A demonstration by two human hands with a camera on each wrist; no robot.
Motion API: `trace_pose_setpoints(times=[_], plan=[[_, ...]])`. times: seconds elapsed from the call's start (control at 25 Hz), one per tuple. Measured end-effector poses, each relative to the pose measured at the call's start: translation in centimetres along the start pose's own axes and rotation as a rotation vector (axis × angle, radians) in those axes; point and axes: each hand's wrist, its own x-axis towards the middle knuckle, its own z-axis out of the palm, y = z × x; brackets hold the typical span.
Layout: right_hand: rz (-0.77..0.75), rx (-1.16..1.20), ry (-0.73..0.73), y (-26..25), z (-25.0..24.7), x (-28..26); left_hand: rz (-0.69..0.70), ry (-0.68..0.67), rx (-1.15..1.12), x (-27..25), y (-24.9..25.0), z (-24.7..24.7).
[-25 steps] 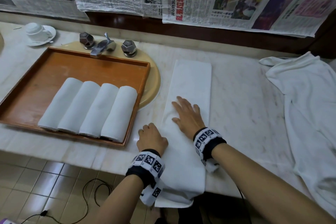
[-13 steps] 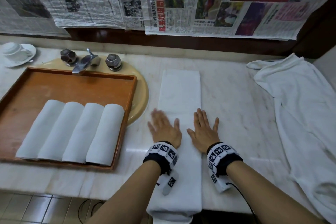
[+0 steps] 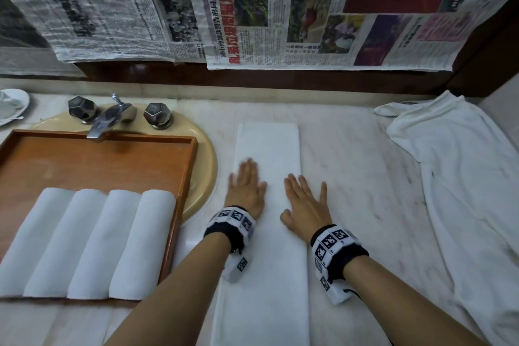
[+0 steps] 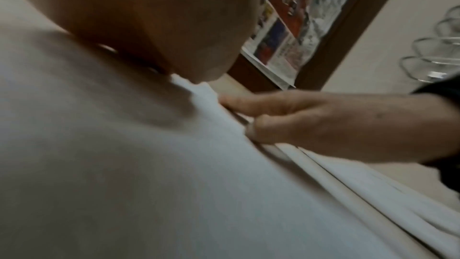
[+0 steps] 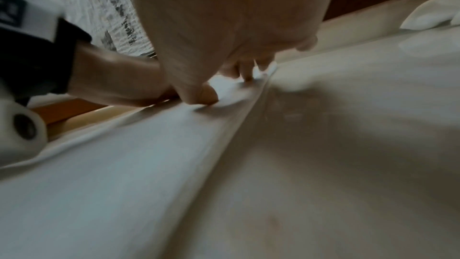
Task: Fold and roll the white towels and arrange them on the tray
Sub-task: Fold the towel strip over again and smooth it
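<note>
A white towel point(image 3: 268, 149) folded into a long narrow strip lies on the marble counter, running from the back to the front edge. My left hand point(image 3: 245, 185) lies flat with straight fingers on the strip's left edge. My right hand point(image 3: 304, 199) presses flat on its right edge, fingers spread partly onto the counter. The right wrist view shows the towel point(image 5: 124, 174) and my right hand point(image 5: 236, 62) along its folded edge. The left wrist view shows the towel point(image 4: 124, 164) under my left palm. Several rolled white towels point(image 3: 92, 241) lie side by side in the wooden tray point(image 3: 98, 160).
The tray sits over a beige sink basin point(image 3: 202, 166) below a metal tap point(image 3: 109, 118) with two knobs. A loose white towel point(image 3: 463, 191) lies spread at the counter's right. A cup and saucer point(image 3: 11, 104) stand far left. Newspapers point(image 3: 252, 8) cover the wall behind.
Both hands have slid away from me along the folded strip, side by side and flat. The left hand, curled at the towel's near edge a second ago, now lies flat.
</note>
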Motion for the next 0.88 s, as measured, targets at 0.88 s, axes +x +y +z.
trace_pose_setpoints(times=[0.88], plan=[[0.104, 0.031, -0.238, 4.2, -8.5, 17.2, 0.01, -0.188, 0.478, 14.9, 3.9, -6.5]])
